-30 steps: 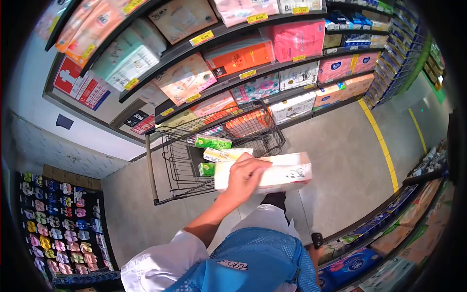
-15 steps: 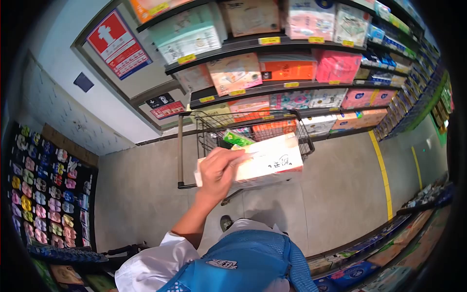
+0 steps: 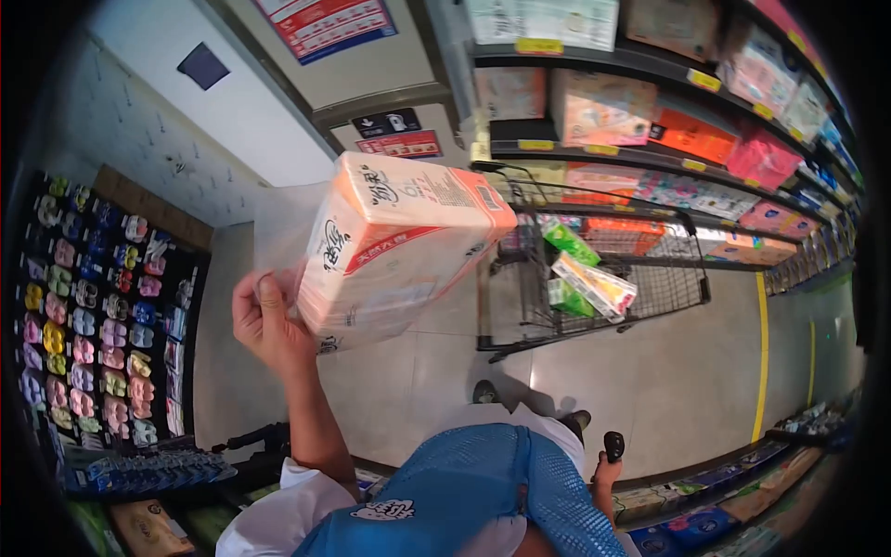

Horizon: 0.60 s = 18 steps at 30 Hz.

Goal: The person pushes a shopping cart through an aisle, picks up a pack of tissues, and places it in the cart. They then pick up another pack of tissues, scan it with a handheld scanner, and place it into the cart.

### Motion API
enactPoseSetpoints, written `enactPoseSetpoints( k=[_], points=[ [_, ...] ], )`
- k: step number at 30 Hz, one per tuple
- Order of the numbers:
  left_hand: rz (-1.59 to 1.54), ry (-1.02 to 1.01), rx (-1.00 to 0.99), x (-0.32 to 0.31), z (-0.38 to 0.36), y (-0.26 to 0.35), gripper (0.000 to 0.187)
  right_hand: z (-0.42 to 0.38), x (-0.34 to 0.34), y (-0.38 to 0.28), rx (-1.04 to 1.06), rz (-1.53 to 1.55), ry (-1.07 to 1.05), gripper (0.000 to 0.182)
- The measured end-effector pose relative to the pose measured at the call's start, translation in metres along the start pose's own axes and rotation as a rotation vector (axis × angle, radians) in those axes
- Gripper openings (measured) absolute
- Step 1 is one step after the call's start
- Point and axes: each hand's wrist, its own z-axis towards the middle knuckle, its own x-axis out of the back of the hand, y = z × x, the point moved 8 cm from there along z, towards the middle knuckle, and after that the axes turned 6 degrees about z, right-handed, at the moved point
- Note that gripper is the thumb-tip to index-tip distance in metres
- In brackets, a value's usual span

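Observation:
My left hand (image 3: 271, 320) is closed on the loose clear wrapping at the left end of a white and orange tissue pack (image 3: 399, 241). The pack hangs tilted in the air, left of a black wire shopping cart (image 3: 650, 265). Inside the cart lie green packets (image 3: 571, 243) and a white and yellow packet (image 3: 594, 286). Low at the right, beside the blue mesh vest, my right hand (image 3: 606, 472) is wrapped round a black handheld object (image 3: 613, 446) with a rounded top.
Shelves of tissue packs (image 3: 603, 110) stand behind the cart. A slipper rack (image 3: 102, 325) is on the left, near a white wall (image 3: 232, 102). More shelves (image 3: 724, 501) run along the lower right. A yellow line (image 3: 762, 362) crosses the floor.
The tissue pack has moved left and up in my left hand, away from over the cart, so the cart's contents show. The view has shifted, and my right hand has come into sight.

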Motion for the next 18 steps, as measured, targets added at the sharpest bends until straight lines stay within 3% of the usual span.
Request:
enactPoseSetpoints(
  k=[4,7,10,13,14,18],
  points=[
    [-0.129,0.094,0.107,0.059,0.025,-0.047,0.009,-0.021,-0.029,-0.071,0.256,-0.086,-0.077,0.028],
    [-0.367,0.165,0.245,0.091,0.022,-0.092,0.006,0.002,-0.024,-0.070,0.377,-0.066,-0.059,0.030],
    [-0.682,0.188,0.431,0.129,0.014,-0.147,0.012,0.028,-0.015,-0.056,0.028,-0.005,-0.023,0.032],
    [-0.819,0.441,0.845,0.116,0.000,-0.163,0.029,0.033,-0.024,-0.070,0.026,0.035,-0.033,0.025],
    [-0.855,0.460,0.904,0.114,-0.005,-0.169,0.029,0.039,-0.031,-0.069,0.039,0.042,-0.048,0.023],
    [-0.905,0.395,0.894,0.123,-0.014,-0.186,0.031,0.028,-0.068,-0.080,0.055,-0.020,-0.128,0.020]
  ],
)
